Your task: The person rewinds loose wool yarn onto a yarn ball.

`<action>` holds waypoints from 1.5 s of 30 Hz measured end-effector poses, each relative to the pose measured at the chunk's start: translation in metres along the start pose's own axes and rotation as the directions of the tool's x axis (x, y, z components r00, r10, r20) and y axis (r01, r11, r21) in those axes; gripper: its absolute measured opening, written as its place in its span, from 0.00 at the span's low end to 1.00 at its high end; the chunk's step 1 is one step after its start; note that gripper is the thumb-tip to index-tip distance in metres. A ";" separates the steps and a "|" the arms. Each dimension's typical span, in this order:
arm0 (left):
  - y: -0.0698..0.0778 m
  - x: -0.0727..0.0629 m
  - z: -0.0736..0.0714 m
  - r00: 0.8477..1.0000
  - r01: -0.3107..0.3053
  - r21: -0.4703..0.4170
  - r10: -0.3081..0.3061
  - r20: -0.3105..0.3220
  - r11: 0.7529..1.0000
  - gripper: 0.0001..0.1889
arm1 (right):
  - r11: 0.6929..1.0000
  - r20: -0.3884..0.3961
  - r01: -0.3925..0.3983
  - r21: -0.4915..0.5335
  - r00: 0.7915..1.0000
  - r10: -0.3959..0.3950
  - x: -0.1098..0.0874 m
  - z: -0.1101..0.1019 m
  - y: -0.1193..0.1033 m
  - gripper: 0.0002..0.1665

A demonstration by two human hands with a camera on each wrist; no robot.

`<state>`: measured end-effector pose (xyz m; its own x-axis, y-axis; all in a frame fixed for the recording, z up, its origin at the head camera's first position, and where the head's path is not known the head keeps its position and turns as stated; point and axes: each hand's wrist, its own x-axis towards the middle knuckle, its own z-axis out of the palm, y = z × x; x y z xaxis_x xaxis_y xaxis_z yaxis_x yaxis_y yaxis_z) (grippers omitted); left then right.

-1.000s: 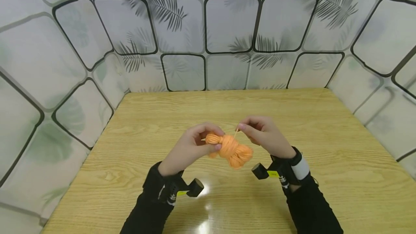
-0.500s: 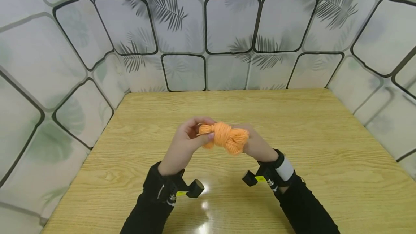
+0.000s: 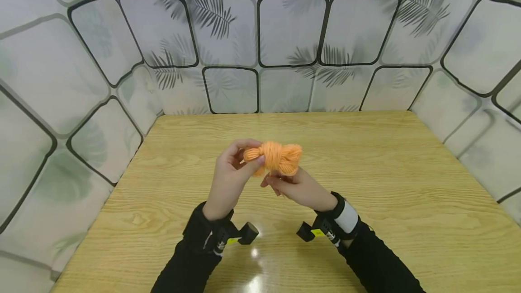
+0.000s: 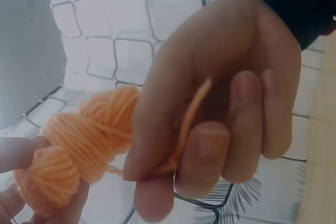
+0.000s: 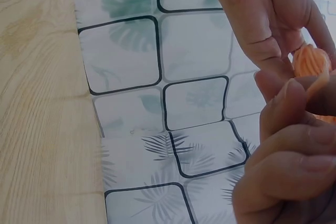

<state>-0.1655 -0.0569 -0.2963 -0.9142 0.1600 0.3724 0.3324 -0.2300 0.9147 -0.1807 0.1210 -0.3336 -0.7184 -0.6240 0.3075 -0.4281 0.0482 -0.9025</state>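
Observation:
A small skein of orange yarn [image 3: 281, 157], wound tightly round its middle with looped ends on both sides, is held up over the table. My left hand [image 3: 229, 177] grips its left end between thumb and fingers. Just below the skein's right part, in the head view, is my right hand [image 3: 305, 190]. Its thumb and forefinger pinch the loose yarn end [image 4: 188, 119], whose tip sticks out past the fingers in the left wrist view. A short stretch of strand runs from that pinch to the wound middle. In the right wrist view my fingers mostly hide the skein.
Beneath the hands lies a wood-grain table [image 3: 350, 139]. Pale cloth [image 3: 285, 30] with dark rounded outlines and leaf prints hangs at the back and sides. A black camera mount [image 3: 240, 234] sticks out from each wrist.
My right hand, pinching the strand, has gone from above the skein's right side, round behind it, to below it. The skein has shifted up and slightly left with my left hand.

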 end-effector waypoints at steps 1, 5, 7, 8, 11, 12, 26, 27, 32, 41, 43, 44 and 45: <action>0.000 0.000 0.000 1.000 -0.004 0.015 0.004 -0.011 1.000 0.12 | 1.000 0.005 -0.001 -0.005 1.000 0.001 0.000 0.001 0.000 0.13; -0.002 0.001 0.001 0.998 -0.041 0.073 0.045 -0.047 0.996 0.13 | 0.998 0.017 -0.007 -0.054 1.000 0.007 0.001 0.003 -0.002 0.10; -0.004 0.001 0.001 0.995 -0.078 0.103 0.084 -0.058 0.992 0.13 | 0.996 0.016 -0.006 -0.093 1.000 0.008 0.001 0.004 -0.003 0.10; -0.005 0.001 0.001 0.992 -0.100 0.120 0.108 -0.062 0.988 0.13 | 0.994 0.016 -0.005 -0.110 1.000 0.006 0.000 0.004 -0.004 0.11; -0.009 0.002 0.001 0.981 -0.173 0.171 0.186 -0.060 0.970 0.12 | 0.991 0.015 0.007 -0.137 1.000 -0.005 0.000 0.005 -0.005 0.12; -0.011 0.002 0.001 0.976 -0.194 0.190 0.209 -0.059 0.962 0.12 | 0.990 0.014 0.014 -0.141 1.000 -0.012 -0.001 0.006 -0.006 0.12; -0.015 0.001 0.002 0.937 -0.308 0.365 0.347 -0.045 0.879 0.10 | 0.985 0.025 0.052 -0.163 0.999 -0.048 -0.006 0.007 -0.017 0.10; -0.016 0.001 0.001 0.936 -0.311 0.374 0.351 -0.040 0.874 0.10 | 0.984 0.024 0.056 -0.170 0.998 -0.052 -0.006 0.006 -0.018 0.10; -0.017 0.002 0.000 0.939 -0.314 0.419 0.345 0.002 0.852 0.10 | 0.971 0.011 0.094 -0.221 0.996 -0.094 -0.010 0.002 -0.020 0.10; -0.017 0.002 0.000 0.949 -0.314 0.551 0.272 0.160 0.773 0.08 | 0.944 0.005 0.122 -0.305 0.992 -0.127 -0.015 -0.012 -0.030 0.09; -0.016 0.001 0.000 0.951 -0.309 0.586 0.240 0.195 0.749 0.08 | 0.942 0.002 0.123 -0.312 0.992 -0.129 -0.017 -0.015 -0.032 0.09; -0.016 0.001 0.000 0.952 -0.305 0.598 0.222 0.211 0.741 0.08 | 0.942 -0.001 0.123 -0.312 0.992 -0.130 -0.017 -0.016 -0.032 0.08; -0.015 0.001 0.000 0.952 -0.304 0.607 0.206 0.228 0.734 0.08 | 0.942 -0.006 0.122 -0.313 0.991 -0.130 -0.017 -0.018 -0.033 0.08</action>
<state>-0.1713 -0.0533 -0.3099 -0.7489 0.3236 0.5783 0.6627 0.3655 0.6537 -0.1641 0.1442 -0.3041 -0.6598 -0.6204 0.4240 -0.6623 0.2134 -0.7182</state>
